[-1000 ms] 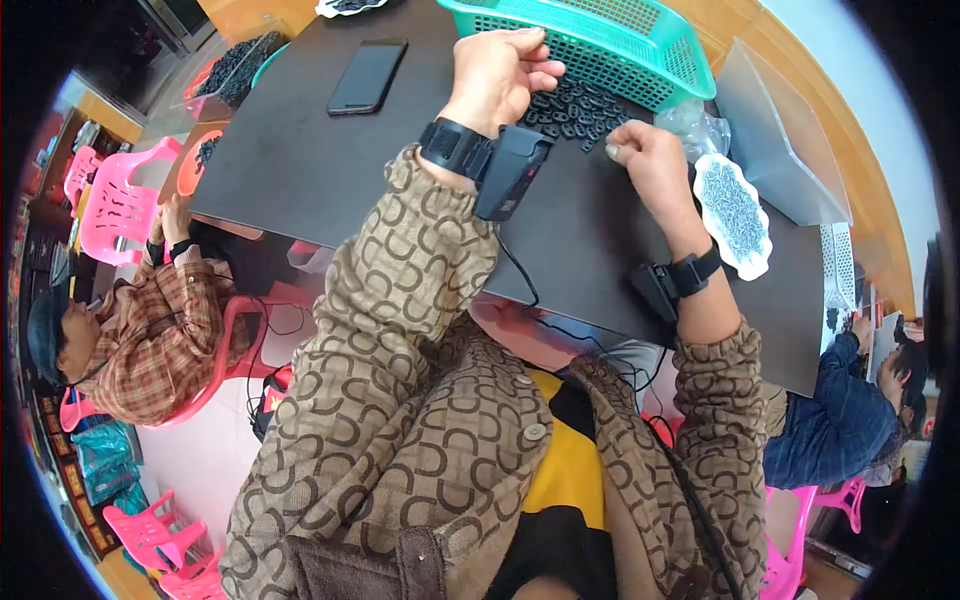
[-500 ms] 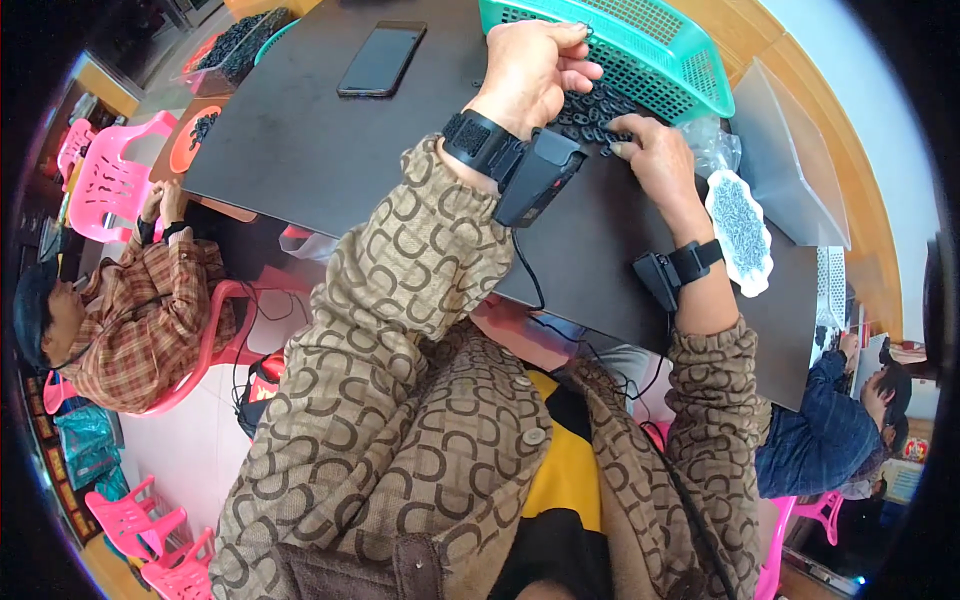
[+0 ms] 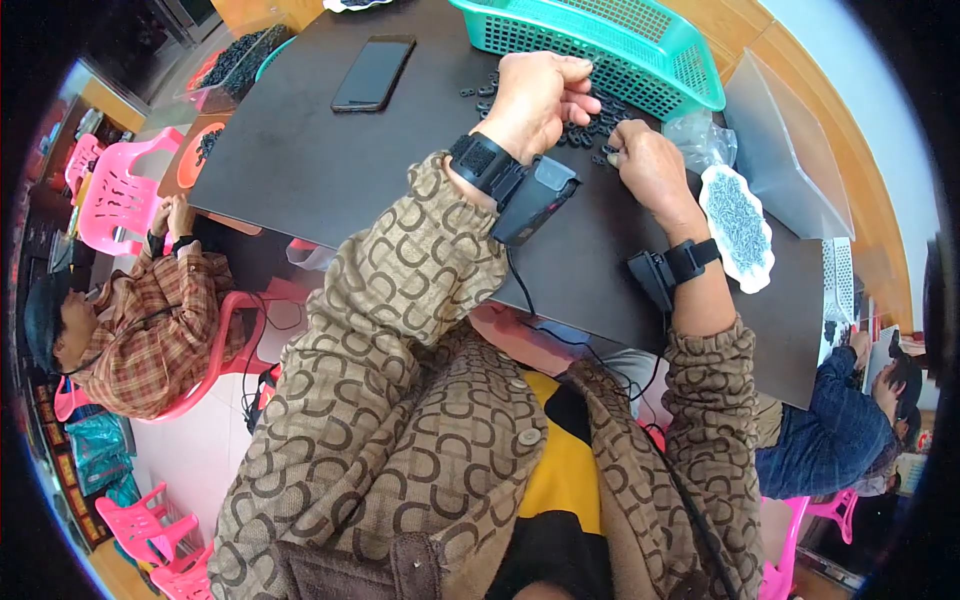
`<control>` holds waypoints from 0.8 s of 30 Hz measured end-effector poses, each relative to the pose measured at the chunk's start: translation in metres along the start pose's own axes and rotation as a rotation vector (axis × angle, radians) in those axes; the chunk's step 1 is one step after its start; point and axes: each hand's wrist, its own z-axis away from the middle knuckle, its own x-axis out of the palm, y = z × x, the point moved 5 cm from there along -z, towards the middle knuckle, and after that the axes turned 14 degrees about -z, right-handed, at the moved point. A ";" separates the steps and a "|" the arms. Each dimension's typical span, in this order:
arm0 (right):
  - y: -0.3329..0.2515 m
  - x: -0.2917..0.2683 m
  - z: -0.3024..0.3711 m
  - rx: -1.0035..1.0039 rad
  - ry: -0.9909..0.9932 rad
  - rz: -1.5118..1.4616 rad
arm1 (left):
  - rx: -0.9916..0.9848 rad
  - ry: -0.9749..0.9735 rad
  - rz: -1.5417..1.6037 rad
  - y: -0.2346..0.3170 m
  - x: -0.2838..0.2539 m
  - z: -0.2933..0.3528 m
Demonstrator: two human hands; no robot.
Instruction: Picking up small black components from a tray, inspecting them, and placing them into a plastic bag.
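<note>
My left hand is over the dark table, its thumb and forefinger pinched together beside the green basket and the other fingers curled. Whatever lies between those fingertips is too small to make out. My right hand rests at the near right edge of a pile of small black plastic parts, with thumb and forefinger closed on one such part. The green perforated basket stands just behind the pile. Right of my right hand lies a white scalloped dish holding many small silvery pieces like screws or pins.
A black phone lies on the table to the left. A crumpled clear bag and a translucent bin stand at the right. Other people sit at left and right; pink chairs are around. A cable hangs from my left wrist device.
My left hand has come down from the basket's edge toward the pile; the black piece at its fingertips no longer shows. My right hand stays at the pile. The view has shifted slightly.
</note>
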 end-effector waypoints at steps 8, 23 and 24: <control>-0.002 -0.018 0.013 0.057 -0.013 -0.073 | -0.094 0.013 -0.067 -0.024 0.017 0.004; -0.005 -0.018 0.013 -0.148 0.086 -0.085 | -0.139 0.058 -0.102 -0.037 0.023 -0.002; -0.006 -0.020 0.011 -0.141 0.042 -0.061 | -0.138 0.057 -0.103 -0.035 0.023 -0.004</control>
